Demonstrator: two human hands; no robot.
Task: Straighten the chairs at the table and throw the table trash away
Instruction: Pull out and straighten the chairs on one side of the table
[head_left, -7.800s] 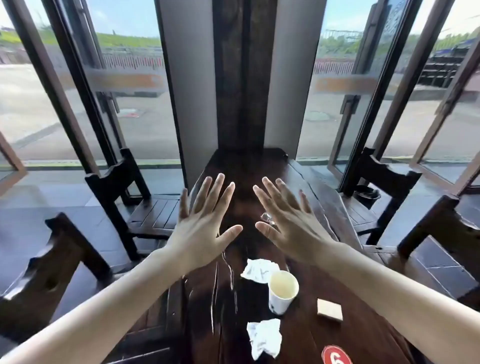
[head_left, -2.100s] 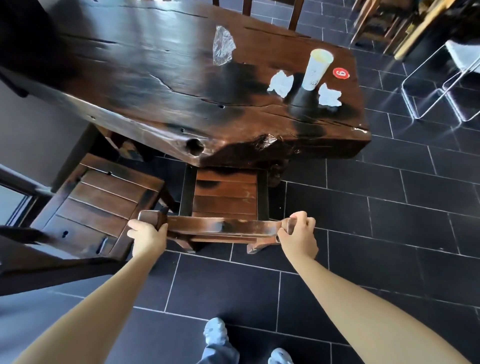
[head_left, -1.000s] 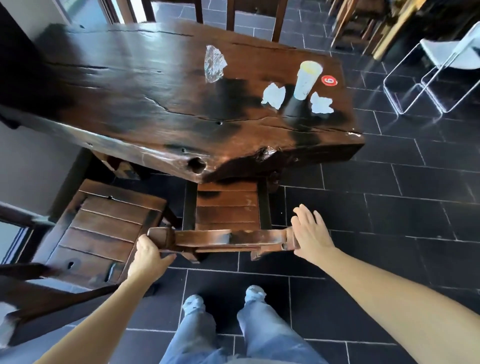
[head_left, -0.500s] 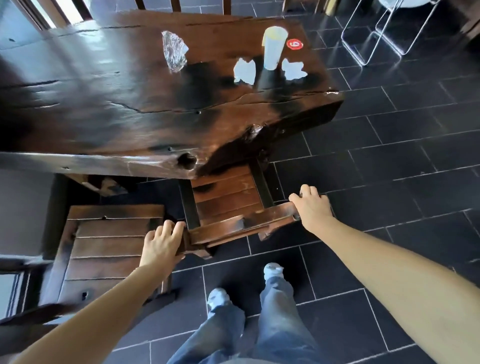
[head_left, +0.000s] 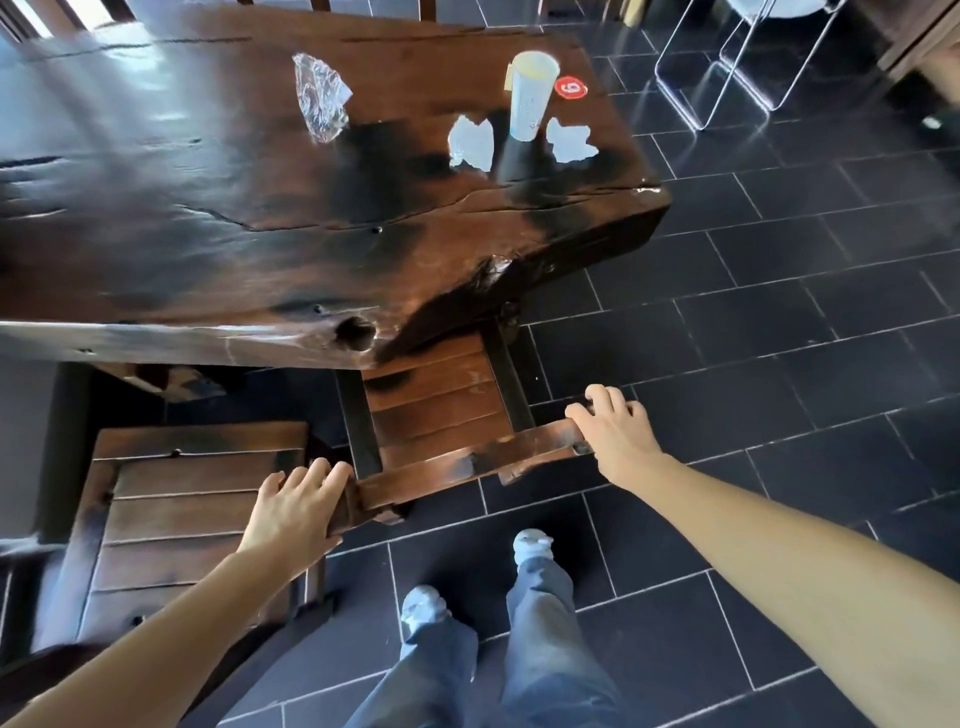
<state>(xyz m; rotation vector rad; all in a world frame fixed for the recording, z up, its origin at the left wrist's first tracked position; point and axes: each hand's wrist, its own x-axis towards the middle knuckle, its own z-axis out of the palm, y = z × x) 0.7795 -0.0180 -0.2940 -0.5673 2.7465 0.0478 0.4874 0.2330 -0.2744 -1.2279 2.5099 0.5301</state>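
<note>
We've got both hands on the chair (head_left: 441, 415) backrest: left hand (head_left: 296, 506) flat on its left end w/ fingers loose, right hand (head_left: 613, 431) curled over the right end. Chair seat sits partly under the table (head_left: 234, 218) edge, turned at an angle. Cup (head_left: 530, 96), two crumpled napkins (head_left: 470, 143) and plastic wrap (head_left: 319, 96) lie on the tabletop; 2nd chair (head_left: 182, 519) to the left, pulled out.

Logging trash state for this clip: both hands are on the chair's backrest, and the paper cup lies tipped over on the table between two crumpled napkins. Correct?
Not quite. The head view shows the paper cup standing upright, not tipped over, between the two crumpled napkins on the table. The left hand and right hand are on the chair's backrest.
</note>
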